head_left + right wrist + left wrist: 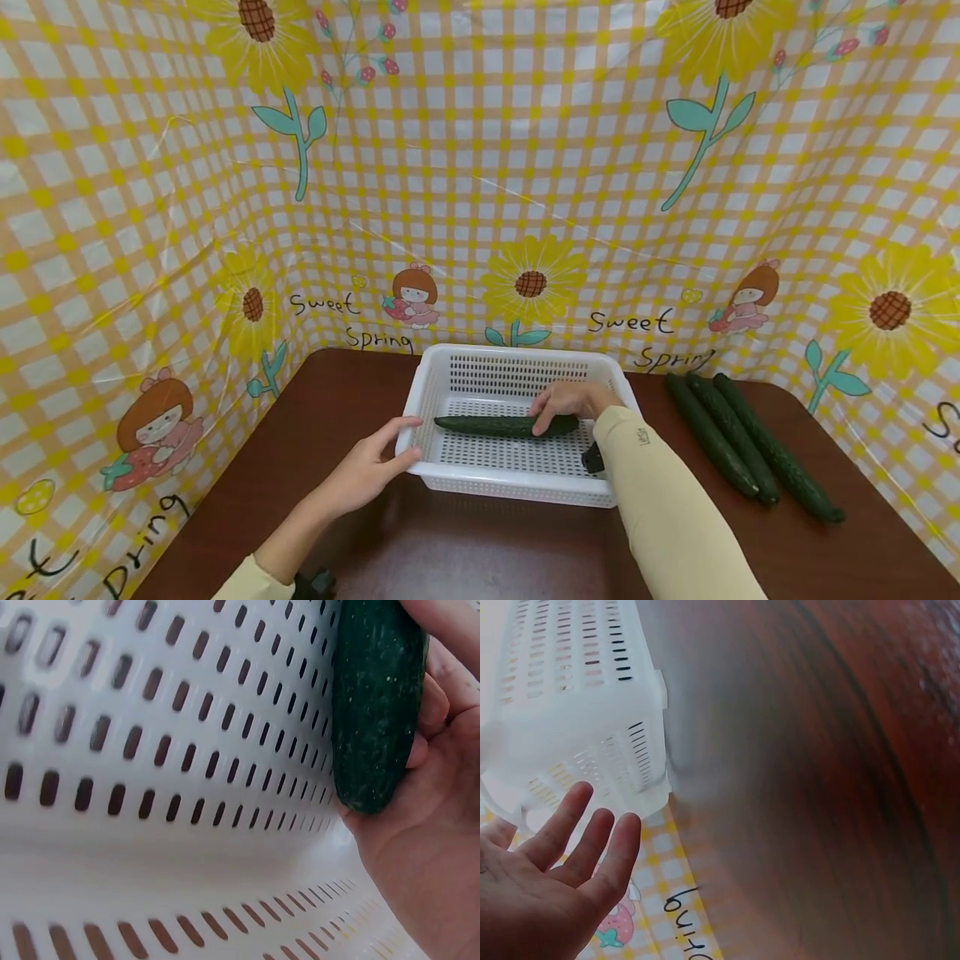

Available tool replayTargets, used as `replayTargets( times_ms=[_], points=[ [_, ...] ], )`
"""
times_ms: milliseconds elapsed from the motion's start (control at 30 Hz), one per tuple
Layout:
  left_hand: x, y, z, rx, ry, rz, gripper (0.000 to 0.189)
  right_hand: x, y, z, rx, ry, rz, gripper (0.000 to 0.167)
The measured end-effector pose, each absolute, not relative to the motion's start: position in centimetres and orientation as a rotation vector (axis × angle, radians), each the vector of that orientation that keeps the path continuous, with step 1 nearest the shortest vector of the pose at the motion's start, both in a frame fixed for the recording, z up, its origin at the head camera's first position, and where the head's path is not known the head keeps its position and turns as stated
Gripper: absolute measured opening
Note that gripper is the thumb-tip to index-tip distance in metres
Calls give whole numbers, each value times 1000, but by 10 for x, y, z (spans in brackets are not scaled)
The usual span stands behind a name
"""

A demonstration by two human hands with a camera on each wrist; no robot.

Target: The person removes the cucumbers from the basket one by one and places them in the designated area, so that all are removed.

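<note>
A white plastic basket with slotted walls stands on the table. Inside it a dark green cucumber lies lengthwise, low over the slotted floor. My right hand reaches over the basket's right side and grips the cucumber near its right end. Up close in the right wrist view, the cucumber has its rounded end by my palm, with fingers behind it. At the basket's left rim, my left hand touches with thumb and index finger; its other fingers extend loosely outside the wall in the left wrist view.
Several more cucumbers, such as this one, lie side by side on the brown table to the right of the basket. A yellow checked cloth with sunflowers rises around the table's back and sides.
</note>
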State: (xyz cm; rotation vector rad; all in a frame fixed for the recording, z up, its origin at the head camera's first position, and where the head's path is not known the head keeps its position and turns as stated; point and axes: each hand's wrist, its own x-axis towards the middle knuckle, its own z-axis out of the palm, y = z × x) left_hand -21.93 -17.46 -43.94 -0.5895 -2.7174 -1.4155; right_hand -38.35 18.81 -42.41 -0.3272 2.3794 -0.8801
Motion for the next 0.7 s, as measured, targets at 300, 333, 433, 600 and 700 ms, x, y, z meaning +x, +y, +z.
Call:
replayTargets(
  times_ms=[300, 333, 433, 600, 700],
  points=[
    [-219, -175, -439, -580, -2728, -1415, 48, -386, 185, -424, -360, 2361, -929, 28],
    [-218, -175, -439, -577, -2728, -1416, 47, -387, 186, -425, -368, 2361, -926, 27],
    [-217, -174, -439, -576, -2727, -1418, 47, -388, 187, -425, -369, 2366, -924, 27],
    [-218, -174, -440, -585, -2710, -1408, 47, -388, 190, -422, -392, 2374, -920, 26],
    [-218, -174, -441, -577, -2712, -1417, 49, -387, 192, -422, -413, 2369, -911, 24]
  ],
)
